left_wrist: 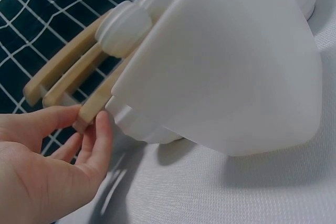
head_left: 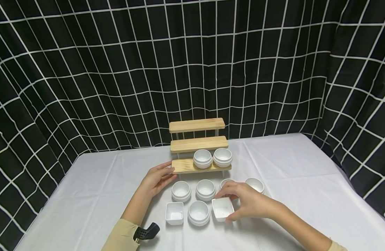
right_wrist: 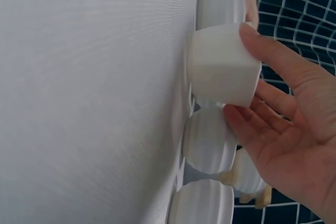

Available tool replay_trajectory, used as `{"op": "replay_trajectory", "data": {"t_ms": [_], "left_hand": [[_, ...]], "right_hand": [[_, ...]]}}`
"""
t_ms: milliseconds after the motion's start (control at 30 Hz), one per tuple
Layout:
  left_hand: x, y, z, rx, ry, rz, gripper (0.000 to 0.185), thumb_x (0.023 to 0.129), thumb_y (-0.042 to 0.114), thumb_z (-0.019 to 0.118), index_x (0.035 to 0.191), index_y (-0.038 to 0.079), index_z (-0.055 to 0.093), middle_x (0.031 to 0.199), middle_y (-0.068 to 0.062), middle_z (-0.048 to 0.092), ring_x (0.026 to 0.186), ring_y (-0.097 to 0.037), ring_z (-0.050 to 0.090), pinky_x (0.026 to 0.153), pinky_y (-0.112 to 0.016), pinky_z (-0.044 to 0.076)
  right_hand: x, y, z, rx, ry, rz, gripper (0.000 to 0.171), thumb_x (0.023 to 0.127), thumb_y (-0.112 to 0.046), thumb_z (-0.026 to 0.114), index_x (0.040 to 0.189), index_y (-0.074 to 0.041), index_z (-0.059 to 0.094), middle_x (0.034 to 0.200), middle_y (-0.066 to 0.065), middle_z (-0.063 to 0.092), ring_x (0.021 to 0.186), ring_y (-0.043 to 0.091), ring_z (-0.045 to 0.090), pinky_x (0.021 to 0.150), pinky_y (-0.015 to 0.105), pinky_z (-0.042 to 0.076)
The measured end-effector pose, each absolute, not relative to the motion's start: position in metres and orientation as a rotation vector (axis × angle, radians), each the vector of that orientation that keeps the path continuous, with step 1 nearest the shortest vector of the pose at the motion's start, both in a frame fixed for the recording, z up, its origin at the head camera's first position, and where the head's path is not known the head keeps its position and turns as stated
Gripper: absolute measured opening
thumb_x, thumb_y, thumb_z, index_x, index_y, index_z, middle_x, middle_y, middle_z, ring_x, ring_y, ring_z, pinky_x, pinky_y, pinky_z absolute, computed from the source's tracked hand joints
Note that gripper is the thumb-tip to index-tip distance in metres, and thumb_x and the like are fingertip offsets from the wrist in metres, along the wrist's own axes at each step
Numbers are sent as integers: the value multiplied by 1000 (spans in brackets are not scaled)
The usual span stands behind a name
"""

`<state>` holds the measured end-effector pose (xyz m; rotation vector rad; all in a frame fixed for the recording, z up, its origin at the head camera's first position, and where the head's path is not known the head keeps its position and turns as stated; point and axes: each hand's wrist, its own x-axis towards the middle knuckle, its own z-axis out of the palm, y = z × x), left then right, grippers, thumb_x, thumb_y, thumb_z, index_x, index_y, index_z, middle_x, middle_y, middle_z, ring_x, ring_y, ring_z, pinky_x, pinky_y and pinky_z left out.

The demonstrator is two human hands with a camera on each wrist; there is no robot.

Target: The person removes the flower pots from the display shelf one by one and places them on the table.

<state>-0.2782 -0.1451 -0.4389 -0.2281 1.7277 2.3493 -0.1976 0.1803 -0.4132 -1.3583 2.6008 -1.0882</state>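
Observation:
A three-tier wooden shelf (head_left: 197, 143) stands mid-table with two round ribbed white cups (head_left: 202, 158) (head_left: 223, 156) on its lowest tier. Before it sit several white cups, round (head_left: 181, 190) and square (head_left: 174, 212). My right hand (head_left: 233, 205) grips the right-hand square cup (head_left: 223, 208) by its sides; the right wrist view shows thumb and fingers (right_wrist: 236, 121) curled round this cup (right_wrist: 220, 66). My left hand (head_left: 162, 174) lies with straight fingers touching the left end of the lowest plank (left_wrist: 84, 116); in the left wrist view its fingertips (left_wrist: 102, 124) meet the wood.
A white cloth (head_left: 95, 195) covers the table, and a black curtain with a white grid (head_left: 85, 69) hangs behind and to both sides. A smooth white cup (left_wrist: 236, 66) fills much of the left wrist view. A round cup (head_left: 254, 184) stands just beyond my right hand.

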Motion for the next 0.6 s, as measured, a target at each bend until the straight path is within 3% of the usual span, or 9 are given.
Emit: {"op": "replay_trajectory", "data": {"t_ms": [600], "left_hand": [[-280, -145, -440, -228, 1722, 2353, 50, 103, -9, 57, 152, -12, 45, 121, -21, 61, 92, -14, 69, 92, -25, 65]], "right_hand": [[-195, 184, -406, -1342, 2610, -1059, 54, 74, -24, 98, 118, -4, 75, 110, 3, 70, 94, 8, 65, 85, 28, 66]]}}
